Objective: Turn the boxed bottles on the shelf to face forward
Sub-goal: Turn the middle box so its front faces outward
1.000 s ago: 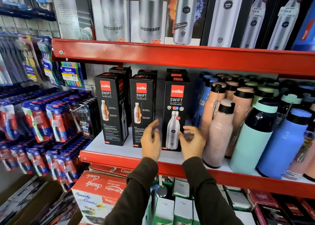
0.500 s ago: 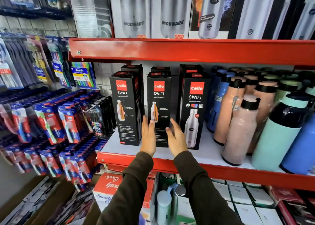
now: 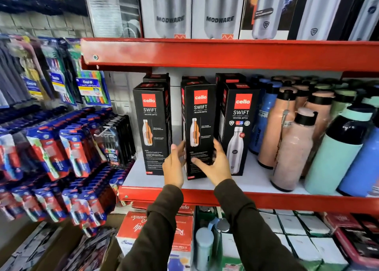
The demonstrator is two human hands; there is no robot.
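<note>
Middle boxed bottle point(image 3: 200, 131), black carton marked "cello SWIFT", stands on the white shelf point(image 3: 254, 180) near its front edge, slightly tilted, its lower end forward of the neighbours' line; printed front faces roughly outward, a narrow side panel showing along its left. Left hand point(image 3: 174, 166) presses against the carton's lower left side, fingers spread and wrapped toward the edge, thumb up. Right hand point(image 3: 215, 164) clasps the lower right side, thumb lying across the front panel, fingers reaching around the right edge. Both hands closed on the carton from opposite sides. Left boxed bottle point(image 3: 152, 127) stands upright just beside the held one, a gap between them, front outward, side panel visible on its right. Right boxed bottle point(image 3: 239, 127) stands upright close on the other side, front showing a silver bottle picture; right hand's fingers lie just before its left edge, contact unclear. More black cartons stand behind each of the three. Further right on the same shelf, loose bottles crowd together: pink bottle with black cap point(image 3: 293, 149) leaning near the front edge, mint-and-black bottle point(image 3: 338, 149) beside it, blue ones behind. Red shelf lip point(image 3: 287, 201) runs along the front. Upper shelf carries Modware boxes point(image 3: 219, 10). Toothbrush packs point(image 3: 67, 151) hang off the shelf's left end. Dark sleeves cover both forearms.
</note>
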